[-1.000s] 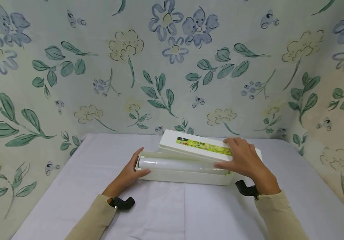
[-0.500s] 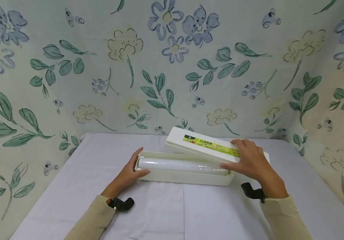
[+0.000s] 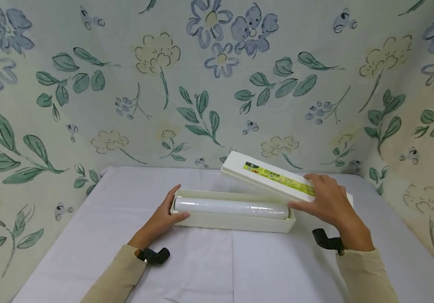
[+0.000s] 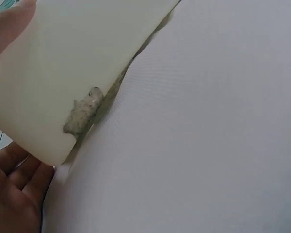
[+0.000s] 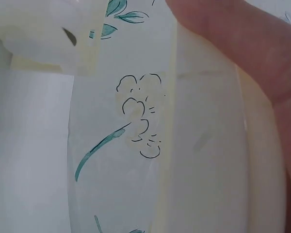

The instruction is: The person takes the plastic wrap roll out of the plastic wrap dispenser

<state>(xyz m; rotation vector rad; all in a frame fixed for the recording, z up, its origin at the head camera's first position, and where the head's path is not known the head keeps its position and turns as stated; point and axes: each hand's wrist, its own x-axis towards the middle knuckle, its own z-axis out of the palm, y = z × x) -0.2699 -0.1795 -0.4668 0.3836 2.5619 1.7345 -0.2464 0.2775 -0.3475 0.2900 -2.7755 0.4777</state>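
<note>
A long cream-white box (image 3: 236, 223) lies on the table with a roll of cling film (image 3: 232, 208) inside it. My left hand (image 3: 164, 218) grips the box's left end, thumb over the front wall and fingers round the end. In the left wrist view the box's outer wall (image 4: 63, 73) carries a torn, dirty patch near its lower edge. My right hand (image 3: 328, 200) holds the box's white lid (image 3: 236, 162), which bears a yellow-green label. The lid hangs tilted above and behind the box's right part, its left end raised. The right wrist view shows the lid (image 5: 208, 145) close up, under the thumb.
A white cloth (image 3: 202, 269) covers the table. Behind it and at the sides hang floral curtains (image 3: 217, 84). Both wrists wear black straps with camera mounts (image 3: 158, 256).
My right hand has moved the lid to the right and slightly up, tilting it more and uncovering more of the cling film roll. The left hand and the box have stayed put.
</note>
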